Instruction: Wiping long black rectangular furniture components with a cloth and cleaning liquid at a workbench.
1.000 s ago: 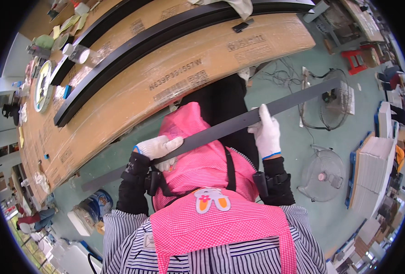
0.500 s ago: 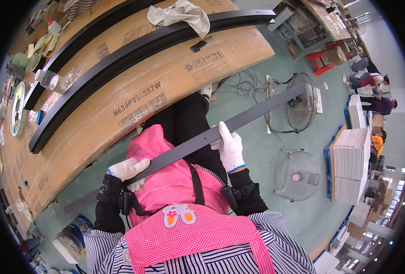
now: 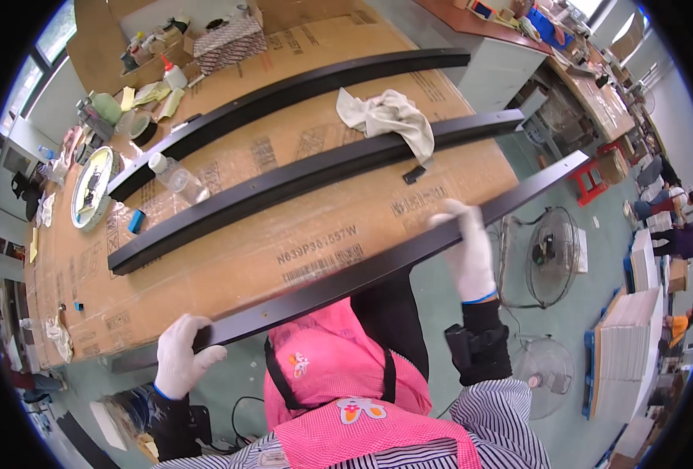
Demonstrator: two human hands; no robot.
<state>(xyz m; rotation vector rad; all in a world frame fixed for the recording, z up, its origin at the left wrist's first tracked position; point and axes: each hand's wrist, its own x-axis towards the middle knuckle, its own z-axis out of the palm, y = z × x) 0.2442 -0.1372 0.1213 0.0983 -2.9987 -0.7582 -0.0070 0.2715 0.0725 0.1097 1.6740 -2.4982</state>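
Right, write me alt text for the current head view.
A white-gloved left hand grips a long dark bar, the right hand blurred across it, beside a cardboard-covered table. Two similar bars lie there, the nearer partly under a pale cloth, with a clear bottle between them.

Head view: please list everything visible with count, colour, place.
held bar: one, black, both hands
table: one, brown-topped, ahead
table bars: two, black, on table
cloth: one, white, over nearer table bar
bottle: one, clear, between table bars
oval dish: one, white, table's left
clutter: many, mixed, table's far left
fans: two, grey, right floor
stool: one, red, right
sheet stacks: several, white, far right
other people: several, mixed, background right
apron: one, pink, worn
left hand: one, white glove, held bar
right hand: one, white glove, held bar
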